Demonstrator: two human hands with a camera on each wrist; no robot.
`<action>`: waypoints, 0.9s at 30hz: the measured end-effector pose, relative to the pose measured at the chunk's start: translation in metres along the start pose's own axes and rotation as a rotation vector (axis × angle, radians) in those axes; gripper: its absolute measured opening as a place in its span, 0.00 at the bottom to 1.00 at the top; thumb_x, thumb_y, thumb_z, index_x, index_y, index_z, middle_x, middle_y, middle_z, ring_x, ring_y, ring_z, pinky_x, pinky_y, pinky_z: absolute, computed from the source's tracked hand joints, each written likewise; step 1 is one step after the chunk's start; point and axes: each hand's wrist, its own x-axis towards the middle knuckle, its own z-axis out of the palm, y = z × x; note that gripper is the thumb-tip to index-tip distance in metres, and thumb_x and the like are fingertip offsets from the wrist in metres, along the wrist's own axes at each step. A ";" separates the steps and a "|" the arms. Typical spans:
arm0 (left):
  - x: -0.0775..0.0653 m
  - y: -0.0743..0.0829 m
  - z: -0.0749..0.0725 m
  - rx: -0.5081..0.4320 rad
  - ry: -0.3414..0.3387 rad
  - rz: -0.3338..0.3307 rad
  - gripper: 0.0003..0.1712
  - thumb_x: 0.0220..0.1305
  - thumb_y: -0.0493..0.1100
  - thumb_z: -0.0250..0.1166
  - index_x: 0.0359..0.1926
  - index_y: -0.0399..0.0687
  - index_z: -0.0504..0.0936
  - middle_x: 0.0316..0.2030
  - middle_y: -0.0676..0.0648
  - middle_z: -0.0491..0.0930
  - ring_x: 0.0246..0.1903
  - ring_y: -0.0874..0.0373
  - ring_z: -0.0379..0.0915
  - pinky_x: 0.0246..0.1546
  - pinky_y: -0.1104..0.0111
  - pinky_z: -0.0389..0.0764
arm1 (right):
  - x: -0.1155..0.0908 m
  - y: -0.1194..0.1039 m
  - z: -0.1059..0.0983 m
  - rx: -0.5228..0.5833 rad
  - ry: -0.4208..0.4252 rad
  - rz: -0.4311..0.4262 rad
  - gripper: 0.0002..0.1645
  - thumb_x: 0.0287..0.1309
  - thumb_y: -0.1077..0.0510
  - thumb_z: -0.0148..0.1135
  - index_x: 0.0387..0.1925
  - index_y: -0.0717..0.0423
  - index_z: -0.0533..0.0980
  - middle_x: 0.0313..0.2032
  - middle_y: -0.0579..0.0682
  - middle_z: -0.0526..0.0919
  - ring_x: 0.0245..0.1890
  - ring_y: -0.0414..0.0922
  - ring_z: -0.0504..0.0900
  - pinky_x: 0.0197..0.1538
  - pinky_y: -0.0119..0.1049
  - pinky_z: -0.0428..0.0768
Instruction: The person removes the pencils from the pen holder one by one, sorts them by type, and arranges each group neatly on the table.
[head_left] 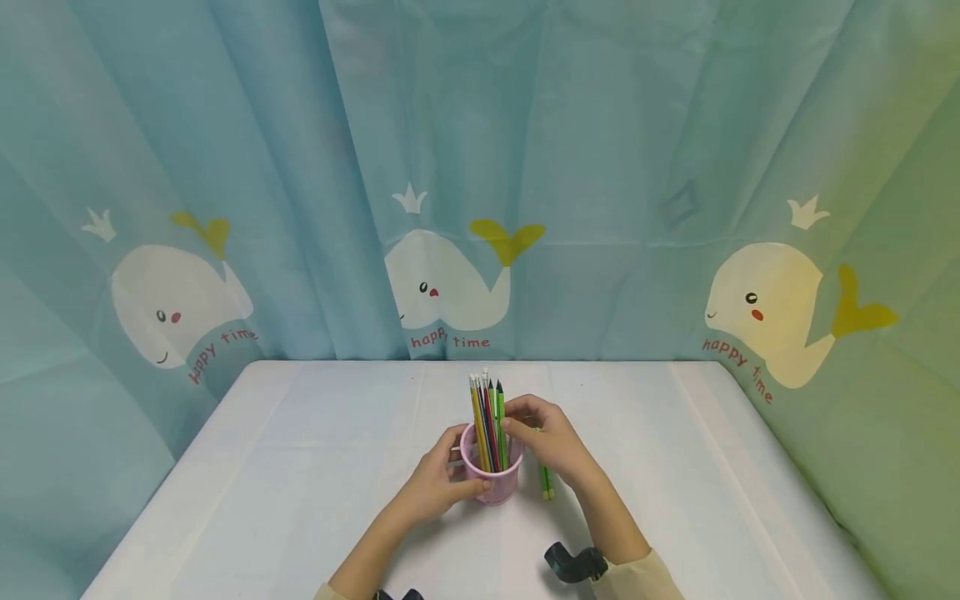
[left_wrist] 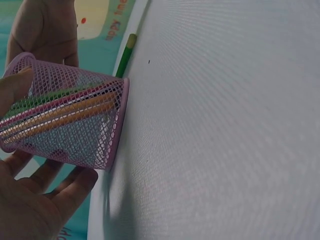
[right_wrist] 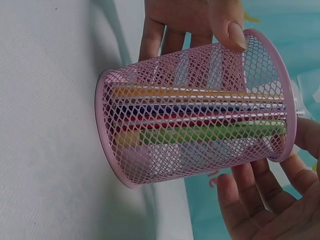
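Note:
A pink mesh pencil cup (head_left: 492,486) stands upright on the white table, with several pencils (head_left: 483,429) leaning in it. My left hand (head_left: 438,483) grips the cup from the left, thumb at the front rim and fingers round the far side. At the cup's right rim, my right hand (head_left: 551,433) pinches a green pencil (head_left: 501,408) between thumb and fingertips. That pencil's lower end is inside the cup, seen through the mesh in the right wrist view. Another green pencil (head_left: 547,483) lies on the table right of the cup, partly hidden under the right hand.
The white table (head_left: 315,467) reaches back to a blue-green curtain (head_left: 615,167) printed with whales. A black wrist strap piece (head_left: 573,564) sticks out by the right sleeve (head_left: 637,579).

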 end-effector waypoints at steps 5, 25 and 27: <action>0.000 -0.001 0.000 -0.004 0.002 0.002 0.46 0.56 0.42 0.75 0.71 0.47 0.61 0.66 0.37 0.69 0.62 0.37 0.70 0.63 0.50 0.76 | -0.002 -0.006 0.000 0.008 -0.008 0.014 0.11 0.63 0.57 0.66 0.44 0.59 0.78 0.41 0.52 0.83 0.43 0.46 0.80 0.48 0.37 0.79; 0.000 -0.001 0.000 0.006 -0.006 0.016 0.46 0.56 0.41 0.75 0.71 0.44 0.60 0.64 0.35 0.69 0.62 0.36 0.71 0.62 0.50 0.76 | -0.001 0.003 0.007 -0.103 0.084 0.015 0.11 0.59 0.53 0.70 0.41 0.50 0.80 0.38 0.43 0.85 0.41 0.43 0.82 0.47 0.41 0.82; 0.000 -0.001 0.000 0.005 -0.006 0.015 0.46 0.56 0.41 0.75 0.71 0.43 0.60 0.64 0.35 0.69 0.62 0.36 0.71 0.62 0.50 0.76 | -0.001 0.002 0.007 -0.112 0.091 0.013 0.09 0.60 0.53 0.69 0.40 0.50 0.80 0.37 0.43 0.85 0.40 0.42 0.81 0.46 0.41 0.82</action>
